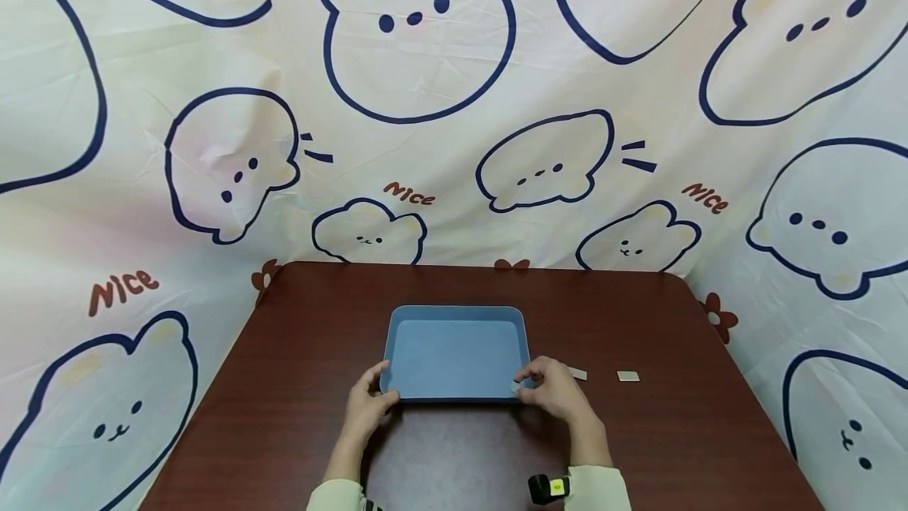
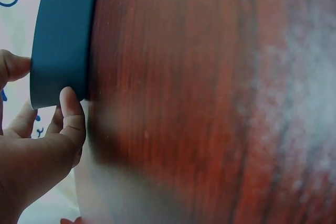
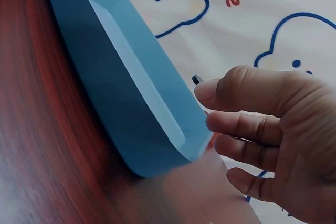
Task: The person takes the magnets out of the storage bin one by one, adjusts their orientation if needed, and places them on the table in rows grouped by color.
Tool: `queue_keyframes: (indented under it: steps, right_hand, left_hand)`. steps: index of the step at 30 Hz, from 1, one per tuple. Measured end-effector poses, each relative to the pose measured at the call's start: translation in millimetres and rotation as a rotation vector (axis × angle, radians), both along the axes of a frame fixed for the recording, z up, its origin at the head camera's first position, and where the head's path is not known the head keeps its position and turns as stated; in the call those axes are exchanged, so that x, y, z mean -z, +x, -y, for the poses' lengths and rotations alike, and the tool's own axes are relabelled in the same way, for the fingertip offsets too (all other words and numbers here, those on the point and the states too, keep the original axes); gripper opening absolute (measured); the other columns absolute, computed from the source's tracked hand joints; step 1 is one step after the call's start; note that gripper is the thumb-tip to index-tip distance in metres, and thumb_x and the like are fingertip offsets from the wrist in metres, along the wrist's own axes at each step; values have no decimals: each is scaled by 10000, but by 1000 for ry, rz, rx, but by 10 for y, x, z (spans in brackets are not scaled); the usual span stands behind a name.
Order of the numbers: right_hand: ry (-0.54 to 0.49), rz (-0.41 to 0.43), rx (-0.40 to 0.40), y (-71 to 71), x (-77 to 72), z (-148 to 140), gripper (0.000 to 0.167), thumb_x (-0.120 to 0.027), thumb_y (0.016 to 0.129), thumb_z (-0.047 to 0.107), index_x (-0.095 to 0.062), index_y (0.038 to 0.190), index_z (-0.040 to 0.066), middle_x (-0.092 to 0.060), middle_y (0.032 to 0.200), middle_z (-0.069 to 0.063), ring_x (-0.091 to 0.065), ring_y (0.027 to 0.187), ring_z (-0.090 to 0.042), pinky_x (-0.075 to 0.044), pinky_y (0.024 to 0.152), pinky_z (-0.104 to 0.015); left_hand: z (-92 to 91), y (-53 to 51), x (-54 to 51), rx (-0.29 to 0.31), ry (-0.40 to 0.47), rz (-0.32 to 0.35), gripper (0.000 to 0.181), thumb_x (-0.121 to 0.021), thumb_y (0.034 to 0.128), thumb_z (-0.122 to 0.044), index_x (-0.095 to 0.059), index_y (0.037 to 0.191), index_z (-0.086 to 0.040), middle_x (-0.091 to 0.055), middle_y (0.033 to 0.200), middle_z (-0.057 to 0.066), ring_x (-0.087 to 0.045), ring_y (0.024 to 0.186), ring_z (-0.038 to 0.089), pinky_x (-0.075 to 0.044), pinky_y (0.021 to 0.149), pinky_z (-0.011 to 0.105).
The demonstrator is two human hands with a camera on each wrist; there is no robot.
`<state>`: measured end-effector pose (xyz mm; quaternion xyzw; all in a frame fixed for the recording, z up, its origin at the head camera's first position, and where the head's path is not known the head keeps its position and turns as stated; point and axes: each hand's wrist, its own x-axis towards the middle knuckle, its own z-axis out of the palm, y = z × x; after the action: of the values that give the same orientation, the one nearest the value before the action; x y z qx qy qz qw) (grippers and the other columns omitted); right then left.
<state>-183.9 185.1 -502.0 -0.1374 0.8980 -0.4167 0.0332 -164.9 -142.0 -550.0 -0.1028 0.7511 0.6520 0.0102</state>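
A shallow blue rectangular tray (image 1: pixel 454 312) lies on the brown table. My left hand (image 1: pixel 370 404) holds the tray's near left corner, with the thumb on the front wall and fingers at the left side; in the left wrist view, the fingertips touch the tray wall (image 2: pixel 63 40). Over the near right corner, my right hand (image 1: pixel 556 391) pinches a small flat piece (image 1: pixel 515 387) between thumb and fingers. It looks pale from the head and shows only a dark edge (image 3: pixel 197 80) in the right wrist view, so its kind is unclear.
Right of the tray lie two small pale rectangular pieces, one (image 1: pixel 578 374) partly behind my right hand and another (image 1: pixel 628 376) farther right. The wood-grain table (image 1: pixel 681 432) meets a bear-patterned cloth (image 1: pixel 454 156) behind and at both sides.
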Motion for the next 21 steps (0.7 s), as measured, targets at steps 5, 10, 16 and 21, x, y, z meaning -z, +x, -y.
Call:
queue_keyframes:
  steps: [5, 10, 16, 21]
  right_hand:
    - [-11, 11, 75, 37, -2, -167, 157, -757, 742, 44, -722, 886, 96, -580, 893, 35, -558, 822, -187, -471, 684, -354]
    - [-4, 34, 154, 84, 14, -342, 160, -757, 741, 37, -725, 872, 122, -589, 895, 23, -556, 814, -163, -471, 662, -335]
    - [-101, 113, 218, 144, 53, -520, 161, -743, 749, 1, -714, 882, 87, -591, 1004, -91, -569, 737, -177, -493, 538, -348]
    - [-55, 104, 260, 174, 87, -656, 154, -746, 752, 24, -716, 889, 87, -592, 921, -40, -572, 795, -176, -476, 636, -332]
  left_hand:
    - [-3, -23, 39, -6, -14, -7, 634, -603, 763, 34, -460, 1370, -76, -456, 1236, 182, -372, 554, 149, -352, 469, 288]
    - [-9, -17, 34, -13, -23, -37, 636, -603, 747, 27, -462, 1362, -50, -464, 1213, 199, -371, 541, 155, -347, 451, 285]
    - [-5, 0, 15, -13, -23, -29, 631, -599, 756, 23, -461, 1366, -60, -463, 1209, 189, -361, 529, 148, -346, 448, 281]
    - [4, -6, 2, -2, -17, 0, 632, -609, 772, 23, -454, 1376, -81, -453, 1225, 179, -356, 524, 124, -338, 465, 277]
